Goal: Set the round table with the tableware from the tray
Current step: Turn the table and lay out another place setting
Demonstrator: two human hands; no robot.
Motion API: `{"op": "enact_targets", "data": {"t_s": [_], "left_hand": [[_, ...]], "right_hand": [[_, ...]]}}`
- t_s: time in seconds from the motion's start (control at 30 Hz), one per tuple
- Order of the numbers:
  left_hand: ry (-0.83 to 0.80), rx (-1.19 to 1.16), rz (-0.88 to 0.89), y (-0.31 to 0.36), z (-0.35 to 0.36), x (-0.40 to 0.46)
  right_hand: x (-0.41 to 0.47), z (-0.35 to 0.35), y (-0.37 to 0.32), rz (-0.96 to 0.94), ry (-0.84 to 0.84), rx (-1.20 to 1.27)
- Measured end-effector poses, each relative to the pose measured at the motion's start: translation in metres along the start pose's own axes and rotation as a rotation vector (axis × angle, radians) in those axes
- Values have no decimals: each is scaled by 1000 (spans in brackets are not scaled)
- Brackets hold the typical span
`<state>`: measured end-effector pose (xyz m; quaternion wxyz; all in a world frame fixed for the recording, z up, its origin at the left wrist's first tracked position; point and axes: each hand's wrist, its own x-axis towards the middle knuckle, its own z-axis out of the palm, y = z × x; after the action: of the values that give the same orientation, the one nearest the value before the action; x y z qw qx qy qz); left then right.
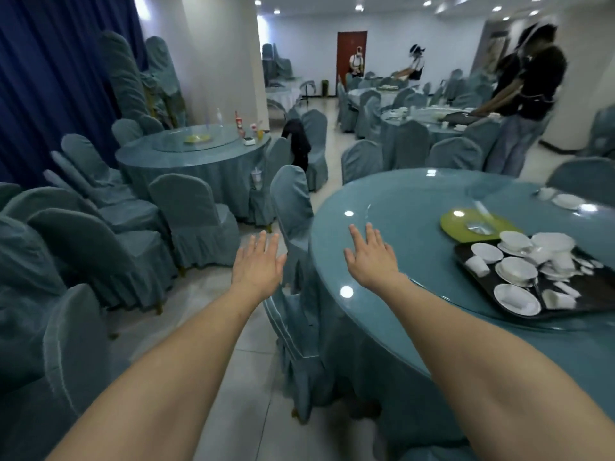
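- The tray (492, 281), dark and rectangular, lies on the right side of the round surface (399, 207), resting on the glass turntable, its near end close to the near rim. Its long axis runs from the near right edge of the view up and leftward toward the surface's middle.
- On it sits a crowd of white tableware (532, 261): plates, small bowls, cups and what look like spoons, stacked and jumbled together. It looks nearly full.
- Just beyond the tray's far end lies a yellow-green disc (452, 224).
- At the far right rim of the surface a white plate (567, 201) and a small white piece beside it seem already laid; I judge the task barely begun, with almost every place left to set.
- The right hand (371, 257) hovers over the surface's left part, fingers straight and spread, holding nothing, well apart from the tray.
- The left hand (258, 264) is likewise flat and empty, off the surface, above a covered chair (293, 201).
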<state>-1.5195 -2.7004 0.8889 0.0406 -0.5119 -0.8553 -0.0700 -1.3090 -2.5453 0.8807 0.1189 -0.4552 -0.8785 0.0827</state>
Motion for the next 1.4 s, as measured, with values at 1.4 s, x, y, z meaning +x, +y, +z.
{"op": "enact_targets", "data": {"t_s": [1.4], "left_hand": [[-254,-88,738,383,202,374]], "right_hand": [[168,59,366,733,-27,38]]}}
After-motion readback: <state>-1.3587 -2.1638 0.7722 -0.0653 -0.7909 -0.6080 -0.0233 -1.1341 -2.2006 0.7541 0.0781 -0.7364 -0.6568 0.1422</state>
